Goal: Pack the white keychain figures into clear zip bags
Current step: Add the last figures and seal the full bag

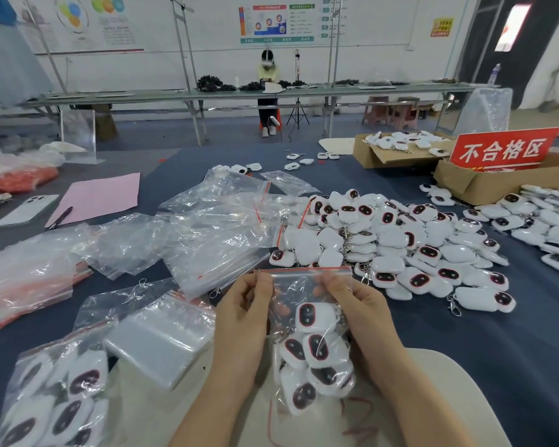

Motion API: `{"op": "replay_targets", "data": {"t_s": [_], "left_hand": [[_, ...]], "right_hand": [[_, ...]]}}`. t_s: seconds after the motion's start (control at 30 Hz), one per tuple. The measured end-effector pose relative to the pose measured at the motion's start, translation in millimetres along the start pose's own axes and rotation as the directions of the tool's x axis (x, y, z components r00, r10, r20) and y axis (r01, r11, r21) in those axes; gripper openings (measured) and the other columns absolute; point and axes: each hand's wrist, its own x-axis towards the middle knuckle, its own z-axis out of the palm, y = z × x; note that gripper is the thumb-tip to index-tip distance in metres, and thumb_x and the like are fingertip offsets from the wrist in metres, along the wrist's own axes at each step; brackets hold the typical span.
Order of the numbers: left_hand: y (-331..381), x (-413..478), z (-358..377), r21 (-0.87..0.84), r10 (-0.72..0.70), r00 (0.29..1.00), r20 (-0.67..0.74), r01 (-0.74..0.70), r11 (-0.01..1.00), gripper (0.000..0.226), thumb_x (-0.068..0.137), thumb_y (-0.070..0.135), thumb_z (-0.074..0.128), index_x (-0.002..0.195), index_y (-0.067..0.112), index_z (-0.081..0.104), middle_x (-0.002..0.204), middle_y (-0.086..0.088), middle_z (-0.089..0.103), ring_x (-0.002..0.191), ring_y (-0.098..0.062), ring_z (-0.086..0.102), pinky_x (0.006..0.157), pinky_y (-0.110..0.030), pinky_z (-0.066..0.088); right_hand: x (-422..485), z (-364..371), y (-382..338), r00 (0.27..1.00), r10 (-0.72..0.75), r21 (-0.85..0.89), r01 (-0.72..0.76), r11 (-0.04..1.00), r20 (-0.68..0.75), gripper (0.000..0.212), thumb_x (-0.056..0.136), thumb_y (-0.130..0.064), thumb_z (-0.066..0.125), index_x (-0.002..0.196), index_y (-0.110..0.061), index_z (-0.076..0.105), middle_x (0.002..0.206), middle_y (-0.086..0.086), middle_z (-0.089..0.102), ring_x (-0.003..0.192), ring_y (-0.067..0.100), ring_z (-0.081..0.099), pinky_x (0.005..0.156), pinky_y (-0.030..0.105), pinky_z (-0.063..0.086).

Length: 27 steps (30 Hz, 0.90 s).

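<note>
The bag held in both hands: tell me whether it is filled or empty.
Filled. Several white figures show through the clear bag, stacked in its lower part. The left hand and right hand pinch its top edge.

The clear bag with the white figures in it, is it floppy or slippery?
Probably floppy: the zip bag is thin and crinkled, sagging below where the left hand and right hand pinch its top. Likely bottom-heavy, since the keychain figures bunch low. Its glossy film may feel slippery.
</note>
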Motion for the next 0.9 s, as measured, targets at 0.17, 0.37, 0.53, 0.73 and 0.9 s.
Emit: {"op": "replay_targets", "data": {"t_s": [0.17, 0.37, 0.53, 0.73, 0.9], "left_hand": [[0.5, -4.0, 2.2, 0.078, 0.054, 0.998, 0.043, -0.057, 0.995, 0.021, 0.094, 0.037, 0.066, 0.086, 0.020, 0.073, 0.062, -0.006, 0.066, 0.057, -0.012, 0.058, 0.056, -0.019, 0.048], [1.2, -5.7, 2.6, 0.101, 0.065, 0.996, 0.065, -0.072, 0.992, 0.022, 0.098, 0.027, 0.063, 0.080, 0.017, 0.070, 0.062, -0.003, 0.063, 0.056, -0.009, 0.054, 0.055, -0.016, 0.046], [3.4, -5.0, 3.2, 0.029, 0.000, 0.992, 0.127, -0.004, 1.000, 0.021, 0.089, 0.039, 0.069, 0.085, 0.019, 0.075, 0.072, -0.002, 0.070, 0.063, -0.012, 0.063, 0.059, -0.019, 0.051], [1.9, -6.8, 2.3, 0.062, -0.021, 0.990, 0.143, 0.012, 0.998, 0.024, 0.079, 0.049, 0.070, 0.072, 0.026, 0.072, 0.062, 0.003, 0.065, 0.055, -0.008, 0.060, 0.052, -0.017, 0.047], [8.5, -5.4, -0.6, -0.009, -0.043, 0.963, 0.266, 0.047, 0.999, 0.025, 0.082, 0.050, 0.078, 0.090, 0.026, 0.078, 0.081, -0.003, 0.077, 0.071, -0.017, 0.074, 0.062, -0.020, 0.055]], "right_hand": [[0.8, 0.9, 1.6, 1.000, -0.010, -0.019, 0.011, 1.000, 0.020, 0.067, 0.060, -0.074, 0.079, 0.083, -0.011, 0.077, 0.081, 0.013, 0.074, 0.071, 0.026, 0.066, 0.073, 0.042, 0.053], [0.2, 0.1, 1.1, 1.000, -0.005, -0.024, 0.006, 1.000, 0.026, 0.048, 0.075, -0.058, 0.074, 0.082, -0.011, 0.076, 0.081, 0.015, 0.074, 0.069, 0.025, 0.069, 0.068, 0.036, 0.056], [-1.7, 1.3, -1.9, 1.000, -0.001, -0.030, 0.001, 1.000, 0.008, 0.046, 0.076, -0.056, 0.073, 0.082, -0.010, 0.076, 0.083, 0.018, 0.075, 0.071, 0.028, 0.070, 0.070, 0.039, 0.057], [-5.1, 2.7, -4.2, 0.998, 0.011, 0.004, -0.011, 1.000, 0.064, 0.034, 0.083, -0.046, 0.074, 0.086, -0.013, 0.078, 0.085, 0.015, 0.077, 0.073, 0.025, 0.074, 0.063, 0.031, 0.057], [-4.2, 2.6, -5.8, 0.999, -0.008, -0.005, 0.008, 1.000, 0.050, 0.033, 0.080, -0.046, 0.076, 0.084, -0.013, 0.077, 0.083, 0.015, 0.076, 0.073, 0.025, 0.073, 0.064, 0.032, 0.057]]}}
